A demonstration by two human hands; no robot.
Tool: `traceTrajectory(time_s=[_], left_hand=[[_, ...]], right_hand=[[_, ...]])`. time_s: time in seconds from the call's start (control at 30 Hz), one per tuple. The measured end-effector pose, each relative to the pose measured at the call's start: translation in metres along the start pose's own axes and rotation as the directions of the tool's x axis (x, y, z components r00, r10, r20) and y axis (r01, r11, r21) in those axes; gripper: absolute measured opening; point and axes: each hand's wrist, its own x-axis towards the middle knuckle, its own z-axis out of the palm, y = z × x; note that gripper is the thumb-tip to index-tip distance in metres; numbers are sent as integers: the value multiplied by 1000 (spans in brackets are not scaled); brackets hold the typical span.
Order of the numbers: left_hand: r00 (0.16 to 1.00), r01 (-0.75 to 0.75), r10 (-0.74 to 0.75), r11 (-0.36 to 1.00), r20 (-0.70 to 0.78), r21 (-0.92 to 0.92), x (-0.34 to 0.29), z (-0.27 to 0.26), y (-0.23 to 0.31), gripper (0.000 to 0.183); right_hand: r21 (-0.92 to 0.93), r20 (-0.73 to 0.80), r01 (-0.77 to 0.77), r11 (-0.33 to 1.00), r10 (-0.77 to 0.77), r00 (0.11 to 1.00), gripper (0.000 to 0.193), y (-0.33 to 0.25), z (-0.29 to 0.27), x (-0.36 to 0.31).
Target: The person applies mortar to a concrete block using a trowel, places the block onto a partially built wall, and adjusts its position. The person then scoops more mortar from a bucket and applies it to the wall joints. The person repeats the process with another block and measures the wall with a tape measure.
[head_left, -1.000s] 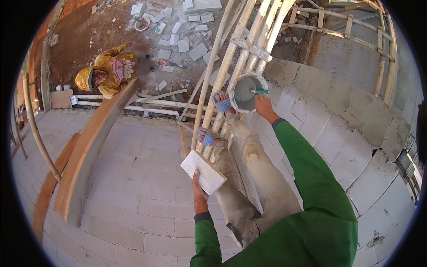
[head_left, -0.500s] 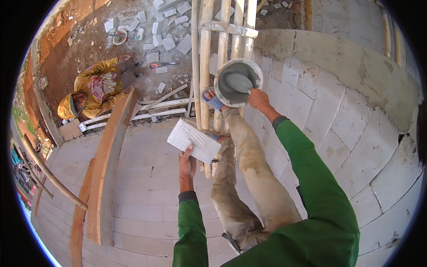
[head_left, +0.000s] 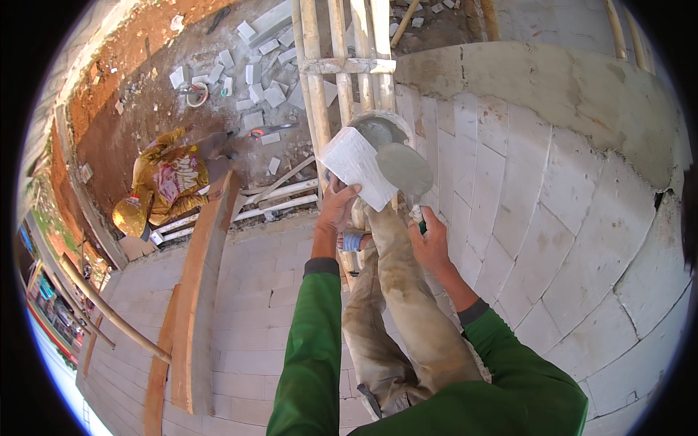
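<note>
My left hand [head_left: 338,206] grips a pale, ridged block [head_left: 356,166] by its near edge, fingers underneath and thumb on top. Closed around the green handle of a trowel [head_left: 404,171] is my right hand [head_left: 430,238]. Grey wet mortar covers the trowel's rounded blade, which is level beside the block's right edge and seems to overlap it. Behind both stands a bucket [head_left: 402,125] with grey mortar inside, partly hidden by the block and blade.
Bamboo poles [head_left: 339,91] tied by a crosspiece run under my feet. A block wall [head_left: 509,182] with a plastered band rises on the right. Wooden planks [head_left: 195,320] lean at left. Below, a person in yellow [head_left: 171,178] crouches near scattered block pieces [head_left: 254,91] and a handsaw [head_left: 273,131].
The trowel has come out of the bucket, loaded with mortar, and moved toward me. My left hand has raised the block forward and right, next to the blade.
</note>
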Motion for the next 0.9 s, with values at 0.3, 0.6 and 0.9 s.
traceTrajectory(time_s=[0.3, 0.6, 0.9], left_hand=[[996, 36, -42, 997, 81, 67, 7, 43, 25, 83], [993, -93, 96, 995, 75, -35, 6, 67, 58, 68], [997, 27, -25, 999, 75, -22, -16, 71, 80, 70]], right_hand=[[-25, -97, 98, 995, -100, 990, 27, -15, 2, -9], [-85, -85, 73, 994, -80, 993, 39, -26, -29, -19], [57, -150, 239, 969, -228, 962, 34, -21, -55, -26]])
